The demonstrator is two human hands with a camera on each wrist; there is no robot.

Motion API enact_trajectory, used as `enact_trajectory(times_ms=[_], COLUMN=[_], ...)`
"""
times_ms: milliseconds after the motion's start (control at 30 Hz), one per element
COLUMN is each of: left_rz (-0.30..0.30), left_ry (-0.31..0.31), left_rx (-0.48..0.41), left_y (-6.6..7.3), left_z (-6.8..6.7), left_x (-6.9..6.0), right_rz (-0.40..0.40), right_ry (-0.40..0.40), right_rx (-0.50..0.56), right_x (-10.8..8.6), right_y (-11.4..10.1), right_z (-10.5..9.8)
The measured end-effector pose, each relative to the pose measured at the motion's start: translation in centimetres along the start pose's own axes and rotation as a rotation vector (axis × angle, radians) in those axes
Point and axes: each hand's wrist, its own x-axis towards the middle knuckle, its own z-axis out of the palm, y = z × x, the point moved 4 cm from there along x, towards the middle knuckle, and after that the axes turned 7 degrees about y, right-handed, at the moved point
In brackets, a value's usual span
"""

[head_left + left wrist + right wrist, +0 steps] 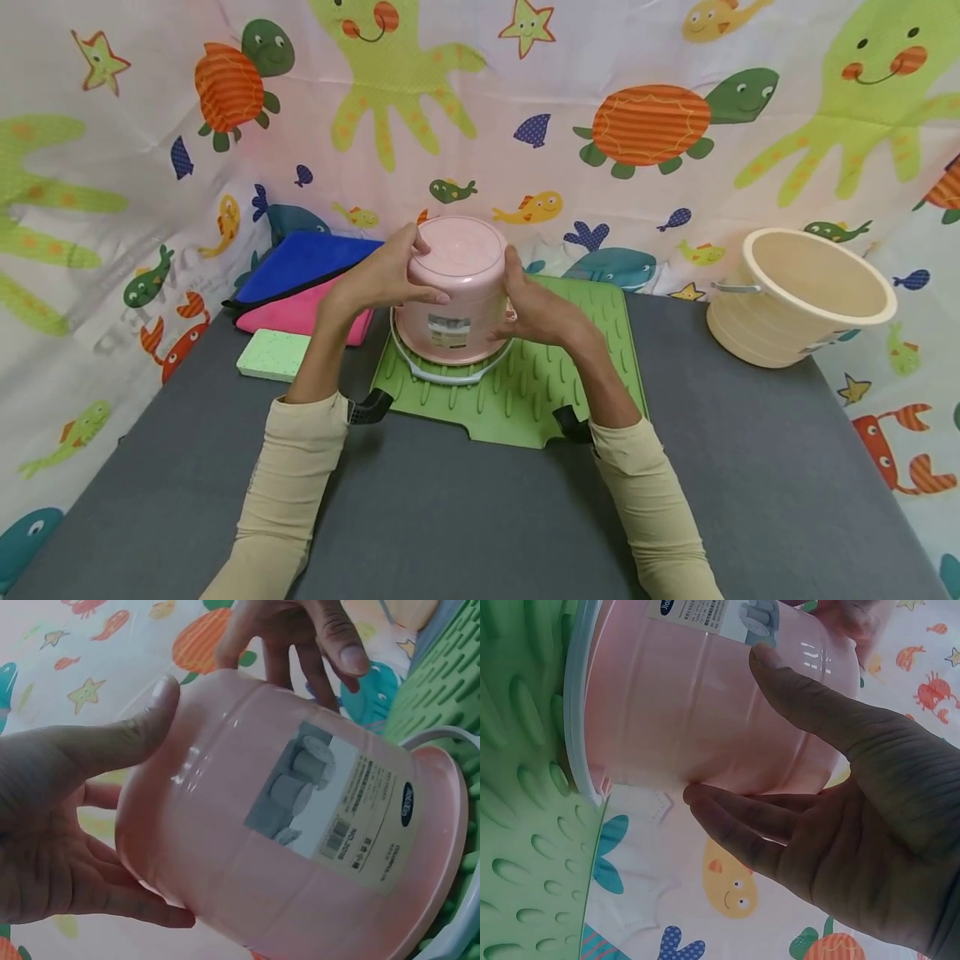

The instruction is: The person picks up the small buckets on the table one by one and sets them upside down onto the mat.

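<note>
Green mat (pixel 525 404) beneath; glossy pink bucket (pixel 468 296) upside down, label (pixel 448 331), pale handle (pixel 450 377); left hand (pixel 378 275), right hand (pixel 546 307) gripping.

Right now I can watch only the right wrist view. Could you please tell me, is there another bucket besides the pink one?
Observer: Yes, the head view shows a cream bucket standing mouth-up to the right of the green mat.
Operator: Thank you. And what is lying nearest to the mat's left edge, toward the person's side?
Observer: A pale green sponge lies there, on the gray table.
Operator: One more thing, please: which end of the pink bucket is facing up?
Observer: Its round, closed end faces up, between the two hands.
</note>
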Motion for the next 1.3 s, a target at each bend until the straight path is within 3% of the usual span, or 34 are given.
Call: enact_trajectory(times_ms=[400,933,1100,1300], left_rz=[-0.001,0.024,-0.016,-0.041], left_ry=[-0.014,-0.022,-0.009,-0.016], left_rx=[0.034,0.071,0.063,0.055], left_y=[0.3,0.7,1.0,0.7], left_z=[0.3,0.5,0.5,0.7], left_x=[0.3,-0.1,-0.1,0.0], right_rz=[-0.015,-0.01,-0.02,0.059], right_ry=[-0.018,-0.144,-0.173,-0.206], right_rx=[-0.017,-0.076,-0.11,-0.141], right_x=[0.1,-1.6,-2.5,-4.1], right_y=[0.0,-0.1,-0.4,-0.6], right_z=[-0.8,-2.8,-3.9,-5.1])
